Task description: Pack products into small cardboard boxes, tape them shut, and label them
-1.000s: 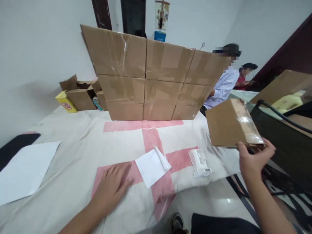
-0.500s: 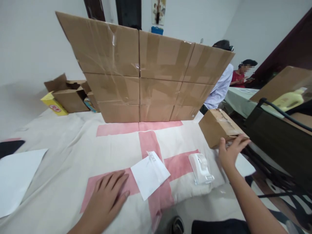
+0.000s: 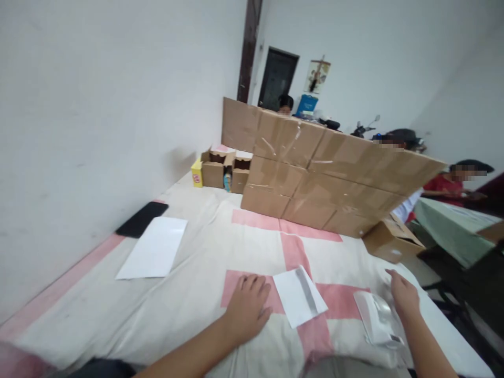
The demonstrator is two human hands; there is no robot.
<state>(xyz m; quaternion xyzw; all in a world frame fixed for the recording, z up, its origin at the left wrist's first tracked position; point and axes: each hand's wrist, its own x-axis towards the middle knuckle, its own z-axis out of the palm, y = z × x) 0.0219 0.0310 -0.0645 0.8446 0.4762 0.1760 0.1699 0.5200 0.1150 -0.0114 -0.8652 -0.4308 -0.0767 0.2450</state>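
My left hand [image 3: 250, 307] lies palm down on the cloth-covered table, holding nothing, its fingers slightly bent. Just right of it is a folded white paper [image 3: 293, 302] with a grey strip along one edge. A white tape dispenser [image 3: 376, 317] sits further right, beside my right hand [image 3: 403, 294]. That hand is above a white sheet [image 3: 449, 325] at the table's right side; one finger points left, and nothing shows in its grasp. Beyond its fingertips stands a small cardboard box [image 3: 384, 241].
A tall taped cardboard panel [image 3: 291, 176] stands across the back. Open cardboard boxes [image 3: 214, 175] and a yellow box [image 3: 197, 174] are at the back left. On the left lie a white sheet [image 3: 155, 249] and a black flat object [image 3: 144, 219]. Other people are behind the panel and at right.
My right hand has left the cardboard box and come back nearer the tape dispenser. The box now stands closer to the panel. The view has swung left; my left hand stays on the cloth.
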